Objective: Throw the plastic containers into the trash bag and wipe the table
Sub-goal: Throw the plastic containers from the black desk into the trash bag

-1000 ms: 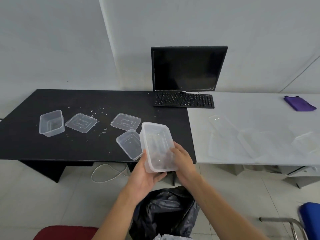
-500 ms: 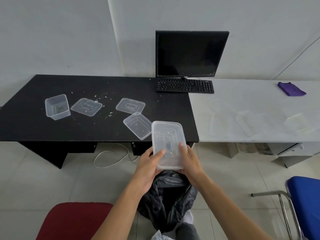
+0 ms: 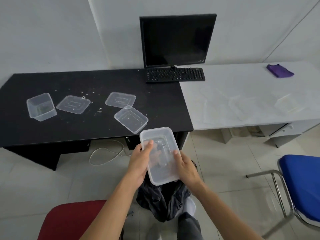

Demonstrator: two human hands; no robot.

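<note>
Both hands hold one clear plastic container just out from the black table's front edge, right above the crumpled black trash bag on the tiled floor. The left hand wraps one long side, thumb hooked over the rim and fingers curled underneath. The right hand grips the opposite side the same way.

The bag sits in the gap between a red chair and a chrome-legged blue chair, with open floor toward the white table.

On the matte black top lie a deep tub, a flat lid beside it, a second lid and a shallow tray close to the front edge, among pale crumbs. Faint see-through boxes lie on the white table, and a purple cloth lies near its back edge. A monitor and keyboard stand where the tables meet. The mark on the monitor's bezel is too small to read.
</note>
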